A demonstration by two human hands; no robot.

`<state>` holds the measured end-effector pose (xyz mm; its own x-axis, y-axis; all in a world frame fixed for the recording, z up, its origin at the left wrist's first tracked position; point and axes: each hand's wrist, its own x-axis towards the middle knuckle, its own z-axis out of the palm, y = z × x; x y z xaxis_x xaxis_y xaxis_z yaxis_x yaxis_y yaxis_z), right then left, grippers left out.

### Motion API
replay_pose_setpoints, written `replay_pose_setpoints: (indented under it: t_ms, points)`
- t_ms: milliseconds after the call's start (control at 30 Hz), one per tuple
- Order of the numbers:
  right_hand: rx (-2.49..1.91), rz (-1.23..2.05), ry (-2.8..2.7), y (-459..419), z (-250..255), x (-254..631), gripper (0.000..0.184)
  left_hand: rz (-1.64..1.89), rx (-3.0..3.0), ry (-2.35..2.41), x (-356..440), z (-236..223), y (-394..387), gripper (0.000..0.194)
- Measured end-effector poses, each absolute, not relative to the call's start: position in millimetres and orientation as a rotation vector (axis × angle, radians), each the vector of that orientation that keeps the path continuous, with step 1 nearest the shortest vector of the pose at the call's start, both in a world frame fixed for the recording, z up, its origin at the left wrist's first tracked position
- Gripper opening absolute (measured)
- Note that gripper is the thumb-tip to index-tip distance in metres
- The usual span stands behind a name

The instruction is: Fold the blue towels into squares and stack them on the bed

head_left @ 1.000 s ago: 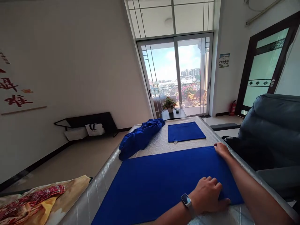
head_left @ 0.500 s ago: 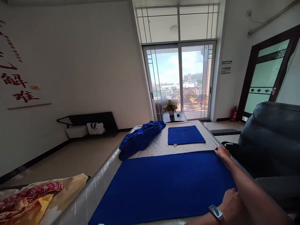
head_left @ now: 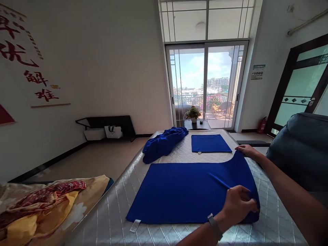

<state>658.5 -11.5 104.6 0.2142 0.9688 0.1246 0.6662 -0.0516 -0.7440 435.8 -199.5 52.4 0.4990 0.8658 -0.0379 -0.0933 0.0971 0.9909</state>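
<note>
Silvery quilted mattress (head_left: 164,235) supported the rectangular royal-blue cloth (head_left: 179,191), which I found flat except at its right end. There the right hand (head_left: 247,151) pinched the raised far corner; the left hand (head_left: 238,205), fingers curled, gripped nearer, apparently to stretch that edge.

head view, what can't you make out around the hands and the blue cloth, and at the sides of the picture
All in the head view:
- Left hand: it hides some of its own fingertips, so its exact grip on the spread blue cloth is unclear.
- White tag: print too small to read.
- Watch: screen turned nearly edge-on.
- Dark armchair: cut off by the right edge.
- Wall scroll: cut off by the left edge.
</note>
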Motion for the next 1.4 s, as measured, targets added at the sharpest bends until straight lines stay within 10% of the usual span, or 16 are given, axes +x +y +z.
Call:
replay_pose_setpoints:
  t_ms: [467,700,1400]
  points:
    - [-1.105,0.593,-2.083,28.7,115.4,299.2,0.023,1.475,1.109,1.369,112.5,47.9,-246.3,0.048]
    - [-1.152,0.476,-2.373,28.4,75.0,159.7,0.021,1.195,1.588,2.249,23.2,20.8,-255.1,0.030]
    - [-1.183,0.441,-2.240,26.5,53.8,148.3,0.021,0.823,1.621,2.514,16.1,-0.5,-251.3,0.043]
